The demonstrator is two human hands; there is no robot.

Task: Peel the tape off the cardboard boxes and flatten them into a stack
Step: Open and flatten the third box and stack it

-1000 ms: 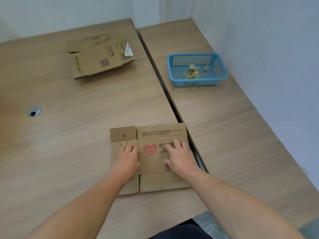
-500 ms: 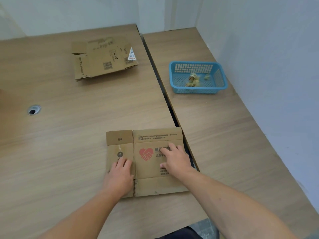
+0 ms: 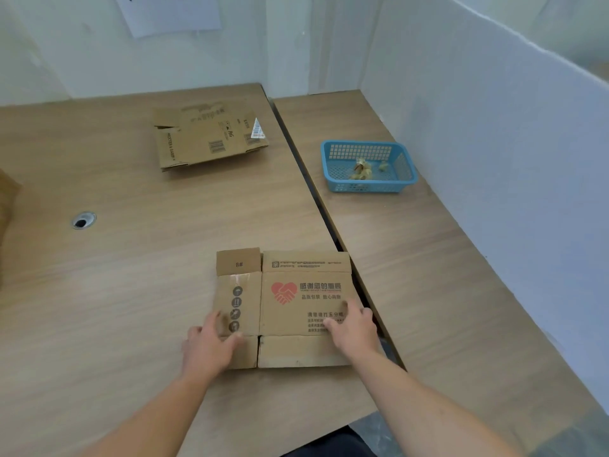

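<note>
Now left hand (image 3: 211, 347) and right hand (image 3: 354, 331) press straight fingers on "8#" box (image 3: 296, 311); far box (image 3: 207, 140) reads "PROCTER & GAMBLE".

Near box (image 3: 306, 291): "8#" on flap, red heart-handshake logo. Far box (image 3: 211, 143): "PROCTER & GAMBLE", barcode.

I see the near box (image 3: 296, 305) as matt brown cardboard, with a glossy scrap of clear tape (image 3: 238, 277) on its left panel. Under it, the table (image 3: 158, 265) looks like smooth wood-grain laminate. Far right of the box, the basket (image 3: 367, 188) is blue perforated plastic.
</note>
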